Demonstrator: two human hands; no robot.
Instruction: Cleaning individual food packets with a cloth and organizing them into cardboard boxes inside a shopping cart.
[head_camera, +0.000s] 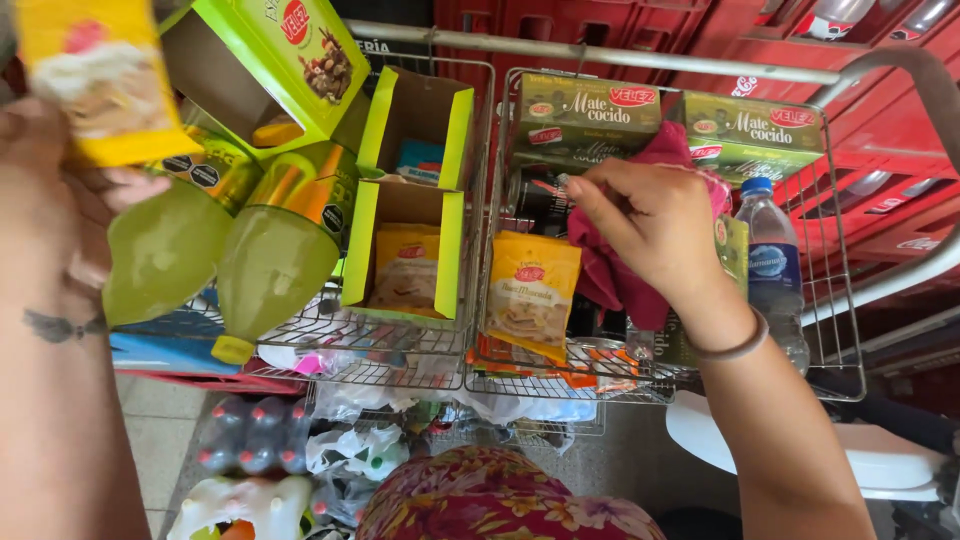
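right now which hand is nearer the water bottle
Right. The right hand rests on the pink cloth just beside the water bottle; the left hand holds a yellow packet far across.

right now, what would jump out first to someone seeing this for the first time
The bright lime-green open cardboard boxes piled in the wire cart basket stand out first, beside two green squeeze bottles lying at the left. The left hand lifts a yellow snack packet at the top left. The right hand rests on a crumpled magenta cloth in the middle, with a clear plastic water bottle upright to its right.
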